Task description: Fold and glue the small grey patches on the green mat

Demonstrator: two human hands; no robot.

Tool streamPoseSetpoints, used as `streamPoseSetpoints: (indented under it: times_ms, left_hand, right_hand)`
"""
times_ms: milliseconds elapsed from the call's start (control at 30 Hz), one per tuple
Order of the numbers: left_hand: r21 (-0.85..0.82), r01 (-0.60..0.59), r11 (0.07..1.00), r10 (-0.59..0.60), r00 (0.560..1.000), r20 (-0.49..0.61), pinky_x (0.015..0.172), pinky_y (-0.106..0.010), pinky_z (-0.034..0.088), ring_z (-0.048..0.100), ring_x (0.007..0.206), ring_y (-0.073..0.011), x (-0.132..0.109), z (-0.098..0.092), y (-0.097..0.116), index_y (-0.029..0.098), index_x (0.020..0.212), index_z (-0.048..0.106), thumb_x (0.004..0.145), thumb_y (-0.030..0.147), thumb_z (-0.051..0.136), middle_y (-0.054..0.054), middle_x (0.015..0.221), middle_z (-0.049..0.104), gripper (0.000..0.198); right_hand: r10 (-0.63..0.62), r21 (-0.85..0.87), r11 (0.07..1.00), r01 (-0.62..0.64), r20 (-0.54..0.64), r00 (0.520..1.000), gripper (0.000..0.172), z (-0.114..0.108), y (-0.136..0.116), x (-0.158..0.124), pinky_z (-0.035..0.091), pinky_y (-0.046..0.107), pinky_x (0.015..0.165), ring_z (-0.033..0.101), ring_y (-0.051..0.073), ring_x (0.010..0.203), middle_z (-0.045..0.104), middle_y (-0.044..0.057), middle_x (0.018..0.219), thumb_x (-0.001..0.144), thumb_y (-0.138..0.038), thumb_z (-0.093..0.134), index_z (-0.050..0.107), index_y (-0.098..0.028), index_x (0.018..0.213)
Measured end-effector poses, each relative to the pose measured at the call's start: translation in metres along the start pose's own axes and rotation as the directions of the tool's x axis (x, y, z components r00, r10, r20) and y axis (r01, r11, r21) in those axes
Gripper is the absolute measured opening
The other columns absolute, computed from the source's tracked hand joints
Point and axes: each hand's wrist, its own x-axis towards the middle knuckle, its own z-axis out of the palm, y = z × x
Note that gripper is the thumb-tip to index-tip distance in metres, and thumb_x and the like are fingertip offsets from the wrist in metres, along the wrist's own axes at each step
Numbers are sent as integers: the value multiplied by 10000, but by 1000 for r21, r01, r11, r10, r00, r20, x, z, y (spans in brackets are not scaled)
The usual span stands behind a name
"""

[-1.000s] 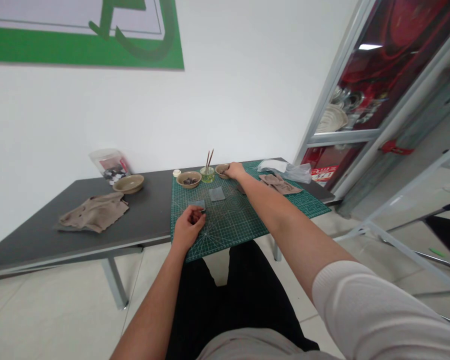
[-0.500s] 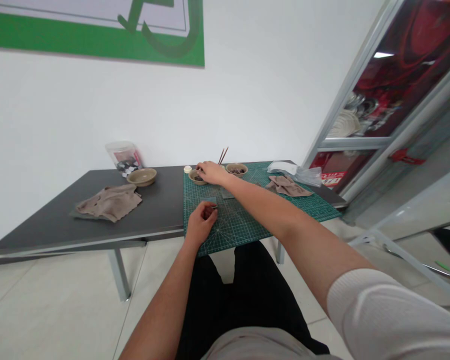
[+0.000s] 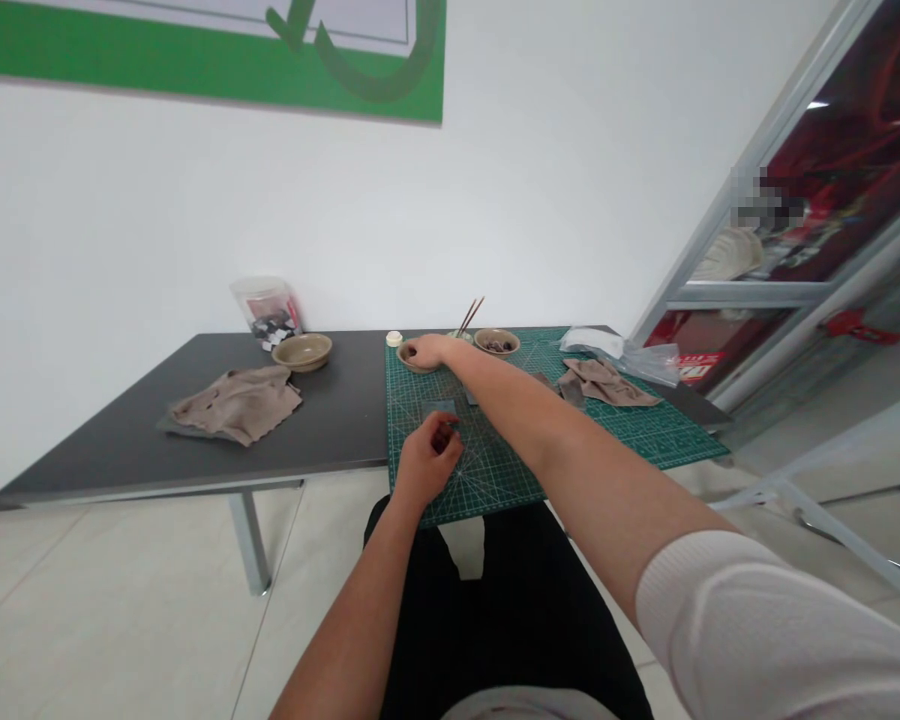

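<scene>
R hand at brown bowl, back L corner of mat; fingertips hidden, grip can't be confirmed. L hand half-curled beside translucent sq. sheet; hold, if any, unclear. R forearm partly blocks 2nd sheet. Nearby: thin sticks, 2nd bowl w/ dark pcs., crumpled cloth. Green gridded mat on dark tbl. against white wall; tiled flr. below.

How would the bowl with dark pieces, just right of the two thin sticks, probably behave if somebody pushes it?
The bowl looks low and wide, so a gentle push would probably slide it rather than tip it. Its dark pieces look small and loose, so they might shift inside. The even, round rim suggests that it is stiff.
</scene>
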Motion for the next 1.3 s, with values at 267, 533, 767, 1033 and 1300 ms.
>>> streamPoseSetpoints:
  times_ms: [267,533,767,1033,1300]
  left_hand:
    - [19,10,1000,-10,1000,10,598,-245,416,542,613,-123,0,0,-1,206,984,602,820,234,557,20,713,592,172]
    - [28,27,999,-27,1000,11,599,-244,409,536,615,-121,-1,-1,1,200,985,600,832,252,553,23,711,588,168]
    - [14,66,998,-66,998,-5,599,-246,407,537,609,-124,2,-3,4,198,969,602,829,255,545,21,700,588,161]
    - [-26,80,996,-81,996,-24,589,-245,402,528,604,-126,6,-3,4,198,968,595,840,292,532,20,689,580,171]
    - [-54,69,996,-71,996,-46,646,-276,436,574,661,-158,4,-4,-5,195,990,594,889,350,490,-3,718,610,213]
  right_hand:
    - [-132,69,988,136,-55,990,355,11,7,7,459,324,956,617,223,1134,625,65,1328,898,-288,449,657,-225,1179]
    - [-110,91,989,112,-23,994,371,14,9,16,468,325,929,625,247,1139,643,67,1304,890,-273,449,675,-239,1182]
    - [43,66,997,-38,-85,995,380,17,1,9,466,335,935,637,271,1126,671,139,1236,946,-332,398,695,-183,1130]
    - [220,89,975,-203,-298,929,489,19,-8,-8,483,406,915,643,313,1073,656,210,1177,984,-456,306,576,-106,1194]
    - [238,134,969,-208,-281,930,448,12,-8,-6,494,375,917,636,298,1100,659,204,1190,965,-397,371,584,-97,1220]
